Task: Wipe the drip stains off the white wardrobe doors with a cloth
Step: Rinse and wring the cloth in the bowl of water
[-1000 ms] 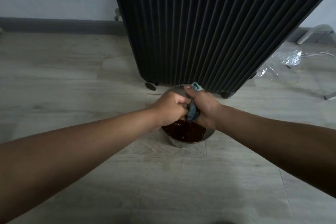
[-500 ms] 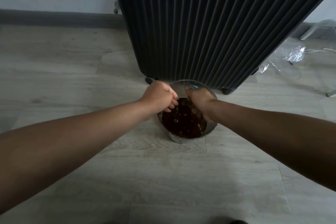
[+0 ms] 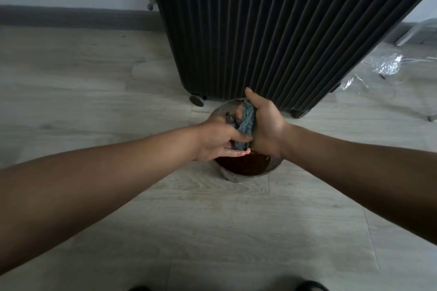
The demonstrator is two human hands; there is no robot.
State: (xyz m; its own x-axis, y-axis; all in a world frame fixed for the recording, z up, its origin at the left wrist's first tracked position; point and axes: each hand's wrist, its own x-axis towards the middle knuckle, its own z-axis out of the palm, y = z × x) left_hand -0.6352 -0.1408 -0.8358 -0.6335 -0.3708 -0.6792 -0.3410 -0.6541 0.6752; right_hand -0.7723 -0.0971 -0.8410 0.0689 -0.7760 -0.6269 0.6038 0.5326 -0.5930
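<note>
Cloth (image 3: 246, 123) lifted from bowl (image 3: 246, 173); both hands gripping.

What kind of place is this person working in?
Probably a room in a home. There is a wood-look plank floor, a pale wall with a dark skirting board, and a black ribbed suitcase on wheels standing behind the bowl on the floor.
</note>
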